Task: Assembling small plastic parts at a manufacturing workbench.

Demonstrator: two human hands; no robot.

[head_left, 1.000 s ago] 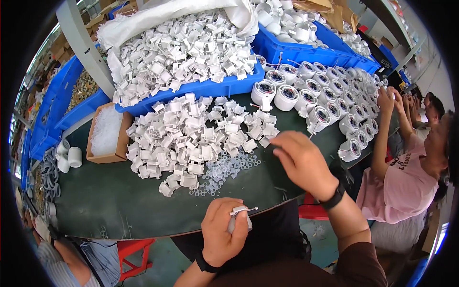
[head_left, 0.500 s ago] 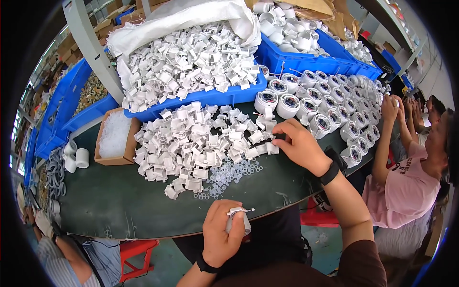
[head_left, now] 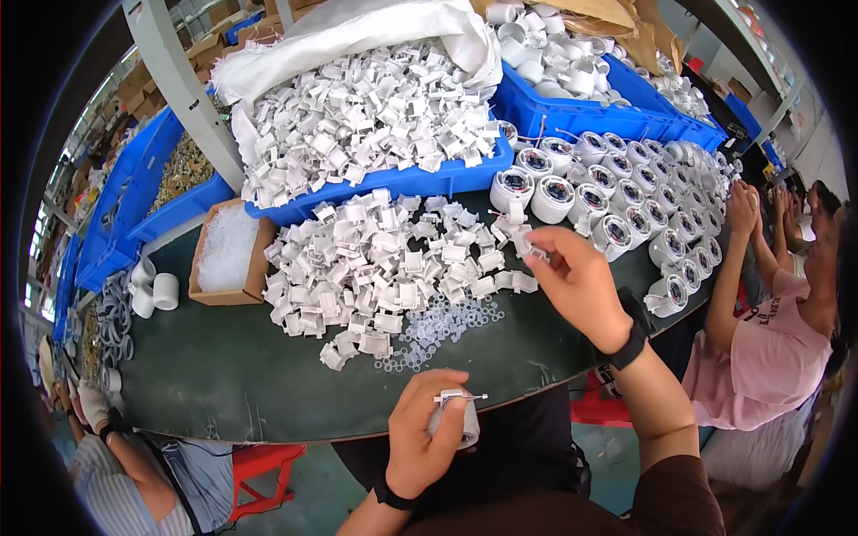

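A: Bench (head_left: 223, 384), middle: pile of white plastic clips (head_left: 384, 259), light, stiff. Right hand (head_left: 576, 281)?
B: Pinching one clip at pile's right edge.
A: Left hand (head_left: 424, 442)?
B: Clamped round white fitting (head_left: 465, 420), near edge; grip its body.

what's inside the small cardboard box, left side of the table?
The cardboard box holds a heap of small clear parts, much like the clear rings loose on the table. The heap covers the bottom, so anything underneath is hidden.
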